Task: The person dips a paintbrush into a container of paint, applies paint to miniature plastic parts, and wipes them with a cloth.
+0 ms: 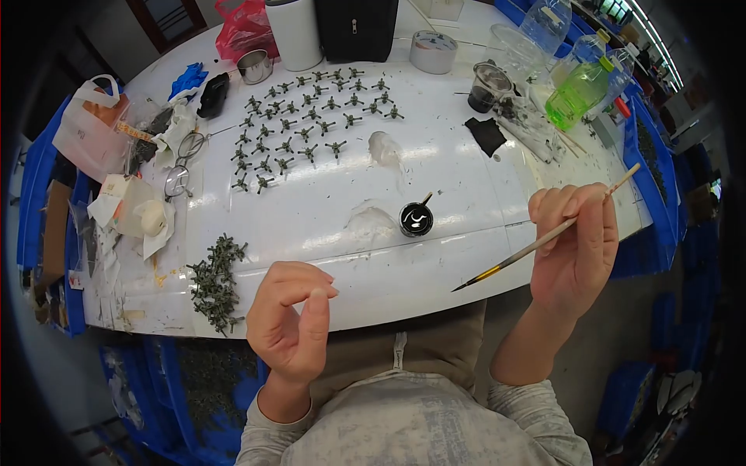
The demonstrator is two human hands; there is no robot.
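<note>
My right hand [576, 241] is closed round the wooden handle of a thin paintbrush [536, 245], whose dark tip points down and left above the table's front edge. My left hand [294, 317] is raised near the front edge with its fingers curled towards the thumb; whether something small sits between them I cannot make out. Just left of it lies a heap of small dark green pieces [218, 284]. Between the hands, farther back, stands a small round pot of black paint [416, 220] with a short stick at its rim. Several similar green pieces [307, 133] stand spread in rows behind.
Eyeglasses [179, 181], crumpled paper and a plastic bag [92, 128] lie at the left. At the back are a metal cup [255, 67], a white cylinder [295, 35], a black case [356, 29] and tape [433, 53]. Bottles [579, 97] and a black cloth [486, 136] are at the right.
</note>
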